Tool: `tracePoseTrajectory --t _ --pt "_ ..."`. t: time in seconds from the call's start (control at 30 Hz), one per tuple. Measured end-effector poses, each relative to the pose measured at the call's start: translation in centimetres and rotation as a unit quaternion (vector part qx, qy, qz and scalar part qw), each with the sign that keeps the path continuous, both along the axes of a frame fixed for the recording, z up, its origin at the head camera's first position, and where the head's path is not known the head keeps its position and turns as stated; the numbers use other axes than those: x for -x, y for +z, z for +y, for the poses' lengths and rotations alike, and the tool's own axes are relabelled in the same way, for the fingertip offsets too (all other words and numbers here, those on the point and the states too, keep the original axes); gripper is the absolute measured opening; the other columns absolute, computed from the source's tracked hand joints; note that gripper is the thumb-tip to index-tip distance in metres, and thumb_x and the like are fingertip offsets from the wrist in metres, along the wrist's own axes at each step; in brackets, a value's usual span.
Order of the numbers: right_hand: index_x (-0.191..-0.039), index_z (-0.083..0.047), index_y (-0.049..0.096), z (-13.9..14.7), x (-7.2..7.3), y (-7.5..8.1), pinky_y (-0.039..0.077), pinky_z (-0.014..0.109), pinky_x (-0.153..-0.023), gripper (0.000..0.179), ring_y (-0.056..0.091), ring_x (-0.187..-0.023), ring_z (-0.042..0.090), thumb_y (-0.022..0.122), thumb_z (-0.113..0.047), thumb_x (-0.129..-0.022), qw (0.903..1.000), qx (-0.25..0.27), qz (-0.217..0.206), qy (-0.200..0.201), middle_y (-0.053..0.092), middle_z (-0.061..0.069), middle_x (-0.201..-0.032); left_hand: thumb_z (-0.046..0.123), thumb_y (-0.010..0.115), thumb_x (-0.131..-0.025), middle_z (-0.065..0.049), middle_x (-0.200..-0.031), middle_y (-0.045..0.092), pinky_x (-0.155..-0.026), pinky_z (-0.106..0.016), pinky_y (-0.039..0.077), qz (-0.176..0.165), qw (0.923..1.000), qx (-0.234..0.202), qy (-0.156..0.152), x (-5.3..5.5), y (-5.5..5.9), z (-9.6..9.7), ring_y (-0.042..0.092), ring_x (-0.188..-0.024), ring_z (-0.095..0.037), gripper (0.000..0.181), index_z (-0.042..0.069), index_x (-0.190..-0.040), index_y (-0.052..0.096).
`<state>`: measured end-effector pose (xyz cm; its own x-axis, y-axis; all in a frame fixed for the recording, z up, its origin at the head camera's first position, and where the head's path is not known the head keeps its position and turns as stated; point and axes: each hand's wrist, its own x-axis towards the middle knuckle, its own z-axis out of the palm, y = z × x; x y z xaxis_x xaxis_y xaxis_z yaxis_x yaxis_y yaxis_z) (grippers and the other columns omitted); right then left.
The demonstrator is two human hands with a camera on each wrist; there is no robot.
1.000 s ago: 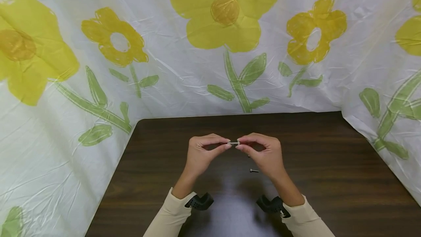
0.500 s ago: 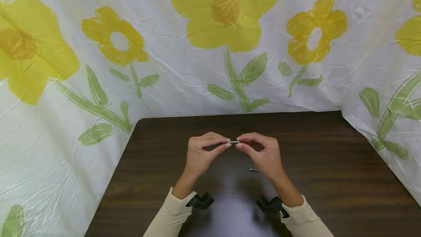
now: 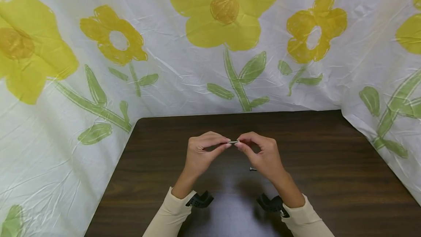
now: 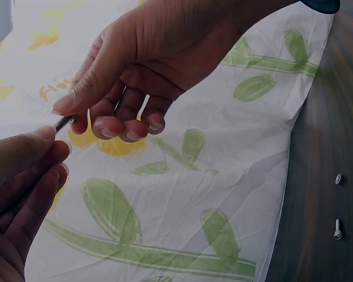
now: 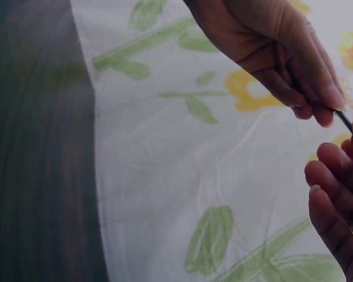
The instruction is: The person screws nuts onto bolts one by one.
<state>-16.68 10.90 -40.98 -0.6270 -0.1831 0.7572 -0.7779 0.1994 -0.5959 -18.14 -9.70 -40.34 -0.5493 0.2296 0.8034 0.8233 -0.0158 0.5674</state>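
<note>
Our left hand (image 3: 199, 153) and right hand (image 3: 267, 153) pinch one thin, silvery rod (image 3: 234, 142); one screw (image 4: 338, 230) and two tiny bits (image 4: 339, 179) lie on the worktop (image 3: 154, 156).

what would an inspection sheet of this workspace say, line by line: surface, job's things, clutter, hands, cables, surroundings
Surface: dark wood-grain table.
Job's things: slim metal piece, roughly level in the head view; too small to identify exactly.
Clutter: loose screw and small round metal piece on the table, apart from each other.
Hands: left hand pinches one end of the slim metal piece, right hand the other.
Cables: nothing seen.
Surroundings: white sheet with yellow flowers and green leaves, behind the table and along both sides.
</note>
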Motion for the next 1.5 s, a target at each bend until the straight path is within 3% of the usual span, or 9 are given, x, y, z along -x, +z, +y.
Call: tracePoseTrajectory --t 0.33,0.6,0.87,1.2,1.5 --pt "-0.092 -0.007 0.071 -0.10 0.03 -0.17 0.057 0.020 -0.062 0.017 0.068 -0.064 0.016 0.075 0.009 -0.086 0.9995 0.017 -0.020 0.016 0.070 0.001 -0.076 -0.014 0.083 -0.075 -0.012 -0.087 0.076 -0.076 -0.034 0.060 0.022 0.9997 0.005 0.002 0.03 -0.21 0.01 0.072 -0.083 -0.023 0.021 -0.003 -0.093 0.079" --pt "-0.088 -0.008 0.069 -0.25 -0.06 -0.24 0.052 0.020 -0.054 0.021 0.063 -0.060 0.016 0.071 0.013 -0.087 0.9993 0.007 -0.032 0.020 0.067 0.000 -0.070 -0.015 0.082 -0.073 -0.012 -0.085 0.076 -0.075 -0.034 0.060 0.039 0.9992 0.006 -0.008 0.02 -0.30 0.19 0.072 -0.081 -0.022 0.022 -0.004 -0.092 0.079" --pt "-0.090 -0.009 0.069 -0.31 -0.13 -0.05 0.055 0.022 -0.059 0.020 0.063 -0.061 0.012 0.070 0.012 -0.089 0.9981 0.015 -0.045 0.040 0.066 0.000 -0.071 -0.017 0.082 -0.073 -0.013 -0.085 0.076 -0.074 -0.035 0.060 0.033 0.9994 0.004 -0.013 -0.01 -0.16 0.17 0.072 -0.081 -0.023 0.023 -0.004 -0.092 0.078" --pt "-0.098 -0.005 0.075 -0.38 0.11 -0.27 0.057 0.021 -0.065 0.035 0.067 -0.065 0.016 0.079 0.020 -0.073 0.9975 0.061 0.001 0.034 0.073 0.008 -0.084 -0.012 0.083 -0.076 -0.012 -0.086 0.076 -0.075 -0.033 0.060 0.006 1.0000 0.003 0.001 0.05 -0.09 0.01 0.072 -0.081 -0.023 0.017 -0.005 -0.091 0.078" --pt "-0.090 -0.009 0.074 -0.05 0.03 -0.28 0.055 0.021 -0.060 0.014 0.063 -0.062 0.017 0.075 0.005 -0.089 0.9984 0.022 -0.037 0.036 0.069 -0.001 -0.075 -0.016 0.082 -0.074 -0.012 -0.086 0.076 -0.075 -0.035 0.060 0.032 0.9994 0.003 -0.011 0.06 -0.20 0.06 0.072 -0.081 -0.023 0.022 -0.004 -0.092 0.078"
